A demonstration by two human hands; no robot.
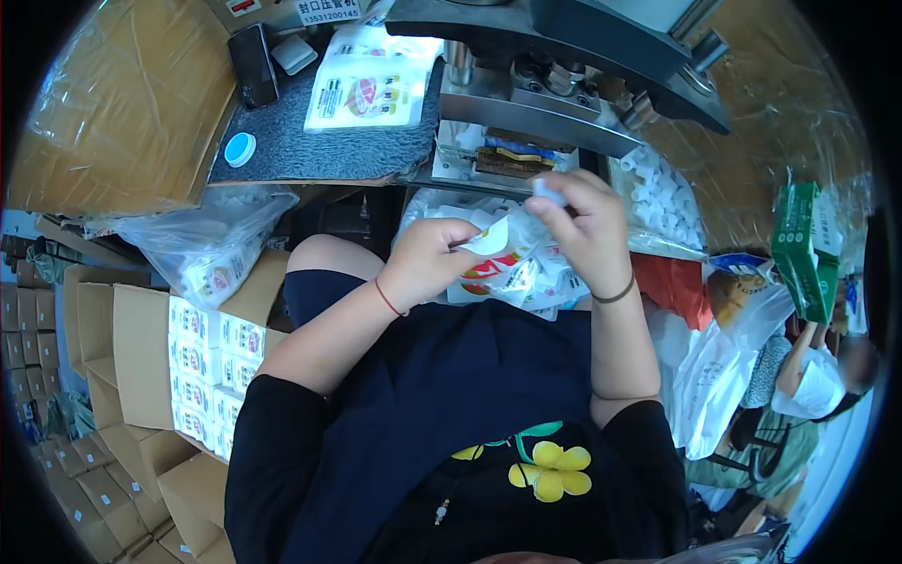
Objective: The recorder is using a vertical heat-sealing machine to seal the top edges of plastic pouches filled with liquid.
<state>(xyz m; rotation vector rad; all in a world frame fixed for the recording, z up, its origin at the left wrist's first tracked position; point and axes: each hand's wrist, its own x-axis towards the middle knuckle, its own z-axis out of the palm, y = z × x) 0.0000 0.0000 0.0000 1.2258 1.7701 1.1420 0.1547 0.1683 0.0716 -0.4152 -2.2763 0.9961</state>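
Note:
My left hand pinches the edge of a white printed plastic pouch between thumb and fingers, above my lap. To its right and a little higher, my right hand grips a small whitish plastic piece, perhaps a spout, mostly covered by my fingers. The two hands are apart. Below them lies a heap of clear and printed pouches. Just beyond my right hand stands a metal press with a low fixture at its base. A pile of white plastic spouts sits right of the press.
A blue mat holds a phone, a blue-lidded round tub and flat pouches. Left are a hanging plastic bag and an open carton of packs. Right are a green box and another person.

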